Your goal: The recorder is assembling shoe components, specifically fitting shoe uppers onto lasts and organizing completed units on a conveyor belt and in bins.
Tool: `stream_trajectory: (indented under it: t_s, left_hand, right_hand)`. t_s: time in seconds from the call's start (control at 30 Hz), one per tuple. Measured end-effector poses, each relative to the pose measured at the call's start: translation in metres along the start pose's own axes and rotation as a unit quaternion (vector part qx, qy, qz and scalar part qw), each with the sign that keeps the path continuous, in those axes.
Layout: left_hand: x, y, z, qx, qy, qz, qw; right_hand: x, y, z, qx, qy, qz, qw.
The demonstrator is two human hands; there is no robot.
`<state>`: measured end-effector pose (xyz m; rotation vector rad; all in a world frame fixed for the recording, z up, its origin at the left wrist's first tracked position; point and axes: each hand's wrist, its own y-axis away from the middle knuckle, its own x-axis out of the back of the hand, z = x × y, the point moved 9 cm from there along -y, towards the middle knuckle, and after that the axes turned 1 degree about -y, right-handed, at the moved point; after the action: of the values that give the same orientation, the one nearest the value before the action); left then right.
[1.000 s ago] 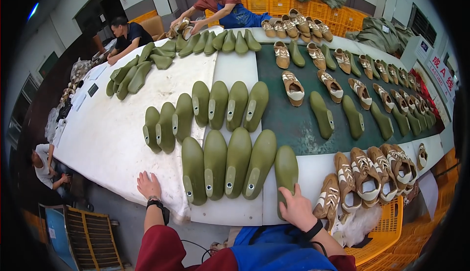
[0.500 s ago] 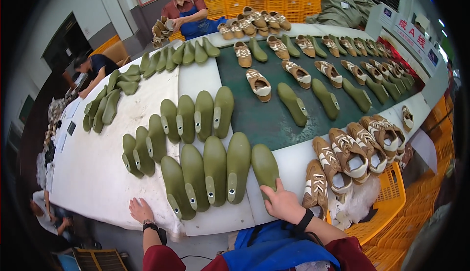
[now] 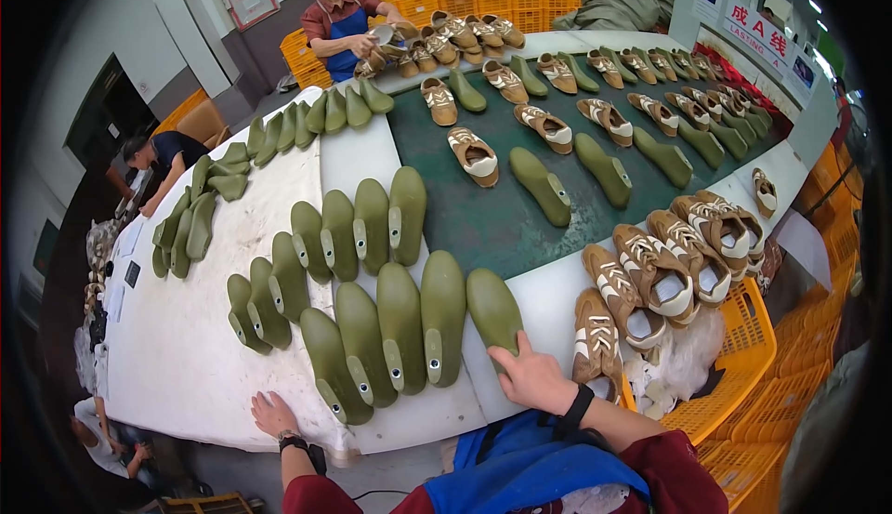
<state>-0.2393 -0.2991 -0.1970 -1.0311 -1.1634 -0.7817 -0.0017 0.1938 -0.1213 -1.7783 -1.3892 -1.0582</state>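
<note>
My right hand [image 3: 537, 380] grips the near end of a green shoe last [image 3: 493, 305], thumb at its left side and a finger along its top. The part of the last under my palm is hidden. Left of it, several more green lasts [image 3: 443, 314] lie side by side in a row. Another row of lasts [image 3: 372, 226] sits behind them. My left hand [image 3: 273, 415] rests on the near edge of the white-covered table [image 3: 200, 347], fingers spread, holding nothing.
Brown and white sneakers [image 3: 641, 277] crowd the right edge, above an orange crate [image 3: 743, 365]. Across the green belt [image 3: 465, 226] stand alternating sneakers and lasts. More lasts [image 3: 195, 221] are heaped at the far left. A co-worker [image 3: 344, 26] in a blue apron stands at the far end.
The view has shifted slightly. At the far end, the co-worker has brought the held sneakers rightward to the table, beside the sneaker pile. My hands keep nearly the same places.
</note>
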Motion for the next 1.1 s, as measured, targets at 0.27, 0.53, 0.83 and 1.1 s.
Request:
stream_trajectory:
  t_s: [0.27, 0.53, 0.83, 1.1]
  left_hand:
    - [0.001, 0.0, -0.002, -0.007, -0.001, 0.008, 1.0]
    - [0.002, 0.0, 0.004, -0.016, -0.008, 0.011, 1.0]
    - [0.002, 0.001, 0.003, -0.017, -0.015, 0.014, 1.0]
    - [-0.001, -0.002, 0.003, -0.022, -0.004, 0.015, 1.0]
  right_hand:
    - [0.007, 0.002, -0.004, 0.031, -0.014, 0.046, 0.998]
    - [-0.002, 0.002, 0.004, -0.001, -0.008, 0.007, 1.0]
    - [0.009, 0.011, -0.005, 0.015, 0.003, -0.034, 0.999]
    - [0.003, 0.012, 0.002, 0.025, -0.002, -0.059, 0.998]
